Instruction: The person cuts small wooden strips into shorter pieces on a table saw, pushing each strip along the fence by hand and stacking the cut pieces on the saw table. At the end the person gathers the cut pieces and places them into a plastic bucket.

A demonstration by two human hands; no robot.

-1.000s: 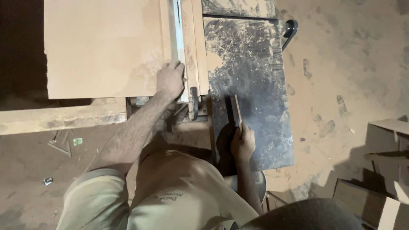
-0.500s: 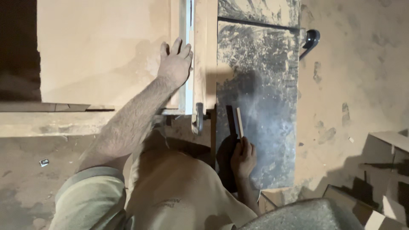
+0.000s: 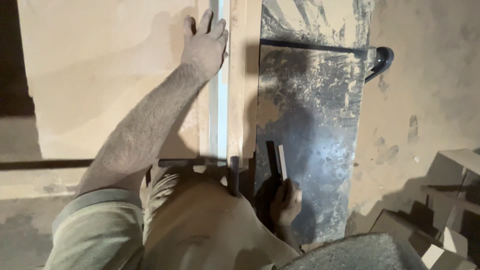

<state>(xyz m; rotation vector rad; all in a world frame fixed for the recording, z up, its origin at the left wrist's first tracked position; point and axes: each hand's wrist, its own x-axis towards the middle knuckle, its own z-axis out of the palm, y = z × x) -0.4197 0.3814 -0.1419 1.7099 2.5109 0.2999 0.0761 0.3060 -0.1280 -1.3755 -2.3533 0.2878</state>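
Along the left, a dusty floor (image 3: 20, 220) runs under a broad pale wooden board (image 3: 100, 75) lying flat on the bench. The left hand (image 3: 204, 44) presses on the board's right edge, palm down, fingers spread, gripping nothing, touching the light metal fence rail (image 3: 219, 120). Beside the rail runs a narrow wood strip (image 3: 236, 100), then the dark, sawdust-smeared metal saw table (image 3: 310, 125). The right hand (image 3: 286, 202) is closed round a small flat stick (image 3: 282, 162) resting there. Cut wood blocks (image 3: 445, 220) lie far right.
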